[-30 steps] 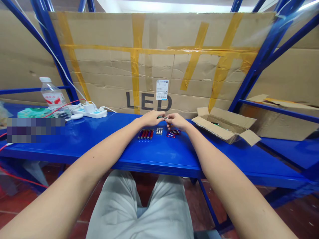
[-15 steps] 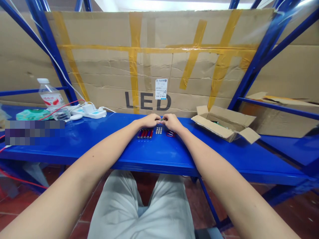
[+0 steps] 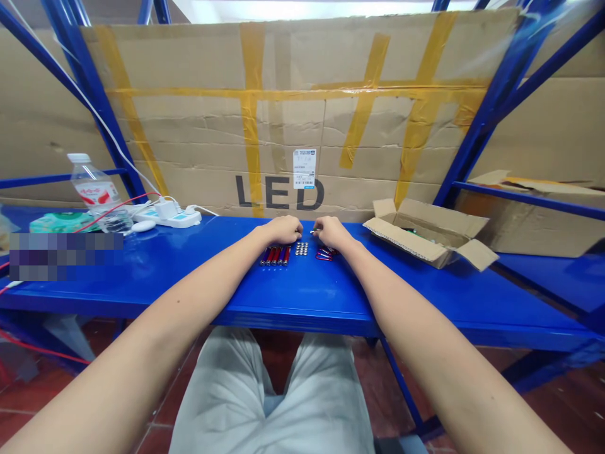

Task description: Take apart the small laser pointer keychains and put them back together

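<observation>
My left hand (image 3: 285, 229) is closed, its fingers curled down near the table behind a row of red and blue metal tubes (image 3: 275, 255). What its fingertips hold, if anything, is too small to make out. My right hand (image 3: 331, 231) pinches a small silvery piece (image 3: 312, 231) that sticks out to the left of its fingers. A gap separates the two hands. Between and just in front of them lie several small round silver button cells (image 3: 301, 248) in neat rows. Red carabiner clips (image 3: 325, 253) rest under and in front of my right hand, partly covered by it.
An opened cardboard box (image 3: 425, 233) with green pieces inside stands at the right of the blue table (image 3: 293, 296). Toward the left are a plastic bottle (image 3: 99, 192), a white power strip (image 3: 174, 217) and a green packet (image 3: 61, 222). A large cardboard sheet (image 3: 203, 145) closes off the back.
My hands were together at the fingertips over a small piece. They have since parted, with the right hand shifted slightly right and the silvery piece showing in its fingers.
</observation>
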{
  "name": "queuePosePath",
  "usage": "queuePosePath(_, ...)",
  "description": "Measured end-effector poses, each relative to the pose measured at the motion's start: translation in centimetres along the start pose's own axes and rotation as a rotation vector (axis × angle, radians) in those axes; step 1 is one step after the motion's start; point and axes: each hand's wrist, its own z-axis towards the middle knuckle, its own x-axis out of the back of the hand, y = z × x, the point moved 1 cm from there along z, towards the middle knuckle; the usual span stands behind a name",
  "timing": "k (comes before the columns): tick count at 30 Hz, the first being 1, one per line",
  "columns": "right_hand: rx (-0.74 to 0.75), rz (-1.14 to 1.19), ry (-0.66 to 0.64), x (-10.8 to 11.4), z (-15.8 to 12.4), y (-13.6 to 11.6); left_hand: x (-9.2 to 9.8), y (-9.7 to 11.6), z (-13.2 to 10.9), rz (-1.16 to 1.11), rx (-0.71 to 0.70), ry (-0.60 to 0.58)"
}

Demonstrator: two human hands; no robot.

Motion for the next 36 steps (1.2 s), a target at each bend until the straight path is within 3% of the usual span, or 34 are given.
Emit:
queuePosePath(6,0.019,-0.031,-0.056,-0.3,0.0,0.0,-0.6,-0.2,0.9,-0.028,-0.081,-0.055)
queuePosePath(10,-0.002,-0.009,-0.024,-0.1,-0.3,-0.2,-0.5,-0.9,0.5,-0.055,-0.035,-0.056)
queuePosePath(16,0.055,0.206,-0.017,0.6,-0.9,-1.3,-0.3,-1.1,0.1,-0.204,0.105,0.101)
queuePosePath(21,0.104,0.211,-0.049,0.8,-1.2,-1.7,-0.8,-0.3,0.7,-0.254,0.116,0.043)
queuePosePath(26,0.072,0.169,-0.005,0.6,-0.9,-1.2,-1.0,0.1,1.0,-0.271,0.126,0.075)
queuePosePath(36,0.038,0.188,-0.037,0.8,-0.9,-1.2,-0.8,0.8,1.1,-0.268,0.186,0.092)
